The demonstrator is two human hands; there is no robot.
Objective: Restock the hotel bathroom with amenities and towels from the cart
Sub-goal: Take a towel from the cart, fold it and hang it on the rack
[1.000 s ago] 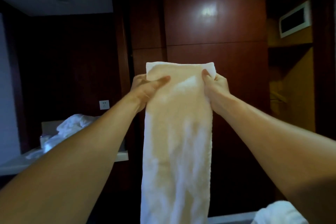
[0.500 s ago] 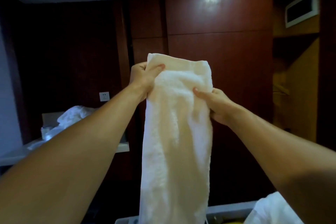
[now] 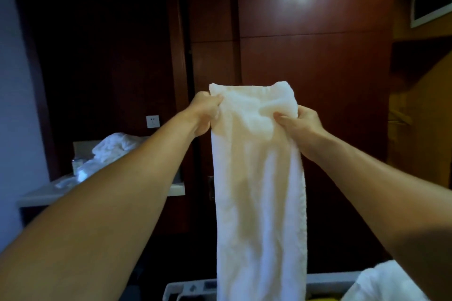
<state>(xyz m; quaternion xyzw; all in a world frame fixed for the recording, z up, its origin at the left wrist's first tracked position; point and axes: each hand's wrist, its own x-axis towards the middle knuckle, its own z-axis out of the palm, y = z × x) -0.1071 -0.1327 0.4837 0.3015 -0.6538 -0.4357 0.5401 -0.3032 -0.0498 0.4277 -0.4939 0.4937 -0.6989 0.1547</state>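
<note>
A long white towel [image 3: 259, 190] hangs straight down in front of me, folded narrow, its lower end dropping below the frame over the cart. My left hand [image 3: 204, 115] grips its upper left edge with curled fingers. My right hand [image 3: 299, 122] pinches the upper right side a little lower, thumb on the front of the cloth. Both arms are stretched forward at chest height.
The grey cart rim [image 3: 325, 283] shows at the bottom, with another white towel [image 3: 386, 281] at its right. A counter [image 3: 44, 193] at the left carries crumpled white linen [image 3: 115, 146]. Dark wooden panels [image 3: 315, 56] and an open wardrobe [image 3: 423, 117] stand ahead.
The towel and both hands have dropped lower in view. My right hand slid from the top right corner down the towel's side, and the top edge has bunched and narrowed.
</note>
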